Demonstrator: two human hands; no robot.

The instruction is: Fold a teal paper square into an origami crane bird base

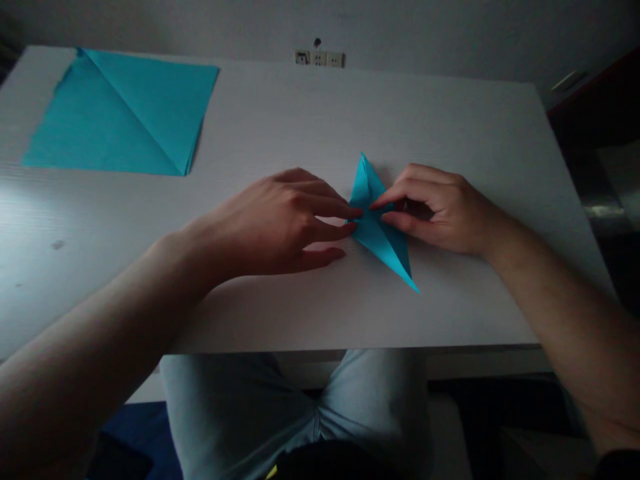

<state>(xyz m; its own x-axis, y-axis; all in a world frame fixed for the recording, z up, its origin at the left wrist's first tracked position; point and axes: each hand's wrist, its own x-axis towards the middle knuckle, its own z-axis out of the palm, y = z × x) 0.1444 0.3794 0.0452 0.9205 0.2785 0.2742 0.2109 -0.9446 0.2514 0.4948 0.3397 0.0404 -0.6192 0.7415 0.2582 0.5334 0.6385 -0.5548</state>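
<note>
A folded piece of turquoise paper lies on the table, with one narrow point toward the wall and another toward the front edge. My left hand comes in from the left with its fingers spread. Its fingertips rest on the paper's left corner, and its thumb lies apart, over the tabletop. On the other side my right hand has bent fingers, with the index finger and thumb close together at the paper's right part. The right corner of the paper is hidden behind those fingers.
Flat turquoise sheets with a diagonal crease lie at the table's back left. The white table ends just before my lap. Wall sockets sit beyond its back edge.
</note>
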